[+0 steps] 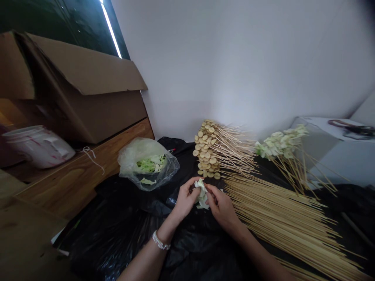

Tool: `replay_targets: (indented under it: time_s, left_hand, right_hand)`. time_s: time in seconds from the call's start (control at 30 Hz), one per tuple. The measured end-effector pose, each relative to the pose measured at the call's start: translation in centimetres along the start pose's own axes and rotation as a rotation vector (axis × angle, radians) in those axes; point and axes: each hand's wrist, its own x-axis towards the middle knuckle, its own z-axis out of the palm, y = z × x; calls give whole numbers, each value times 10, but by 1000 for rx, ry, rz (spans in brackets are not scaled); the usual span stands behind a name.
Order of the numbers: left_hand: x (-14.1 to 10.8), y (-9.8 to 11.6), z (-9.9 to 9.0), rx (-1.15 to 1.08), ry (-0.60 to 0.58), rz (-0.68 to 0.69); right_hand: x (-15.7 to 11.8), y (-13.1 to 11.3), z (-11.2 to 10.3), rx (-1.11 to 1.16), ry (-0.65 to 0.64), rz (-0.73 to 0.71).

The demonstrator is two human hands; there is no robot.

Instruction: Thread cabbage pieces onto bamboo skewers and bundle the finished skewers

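Pale green cabbage leaf pieces [201, 197] are bunched between my two hands over black plastic. My left hand [186, 197] pinches the bunch from the left, its thumb across the leaf. From the right, my right hand [221, 203] has its fingers curled against the same leaf; whether a stick is also in its fingers is hidden. Just beyond the hands lie skewers with round pale yellow slices [206, 146] threaded on their ends. Bare bamboo skewers [287, 214] are spread out to the right of my right hand. An open clear plastic bag [125, 160] holds torn cabbage [150, 164] at the left.
Finished-looking cabbage skewers [283, 142] lean on a white box [331, 152] at the right. A cardboard box [99, 109] and a stained white plastic jug [39, 146] stand on the left. Black plastic sheeting [123, 230] covers the work surface; a white wall [234, 62] rises behind.
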Motion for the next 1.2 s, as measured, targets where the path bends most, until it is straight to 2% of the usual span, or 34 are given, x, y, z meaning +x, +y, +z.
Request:
replay_targets:
  time_s: [0.1, 0.2, 0.37, 0.47, 0.6, 0.73, 0.8, 0.9, 1.0, 1.07, 1.13, 1.2]
  left_hand:
    - [-2, -4, 1, 81, 9, 19]
    - [-2, -4, 0, 114, 2, 42]
    - [2, -1, -2, -207, -34, -58]
    - [4, 3, -3, -410, -26, -123]
    - [5, 7, -6, -578, -36, -251]
    - [7, 6, -6, -679, -48, -355]
    - [7, 4, -4, -630, -15, -381]
    - [5, 2, -1, -486, -16, -378]
    - [4, 1, 0, -437, -29, -367]
    - [5, 0, -1, -452, 14, -367]
    - [6, 0, -3, -496, 60, -390]
    - [8, 0, -5, -595, 74, -435]
  right_hand:
    - [-1, -2, -1, -93, 7, 2]
    - [1, -3, -6, -105, 10, 70]
    - [5, -5, -13, 172, -2, 252]
    - [6, -5, -12, 262, 5, 279]
    - [5, -3, -10, 131, 24, 202]
    - [4, 4, -10, -46, 142, -64]
    - [2, 9, -9, -114, 191, -162]
    - [-1, 13, -5, -219, 212, -234]
    - [0, 11, -5, -293, 181, -277]
    - [4, 10, -14, -337, 150, -286]
    - [11, 12, -32, -396, 117, -253]
    - [18, 19, -56, -471, 90, -144]
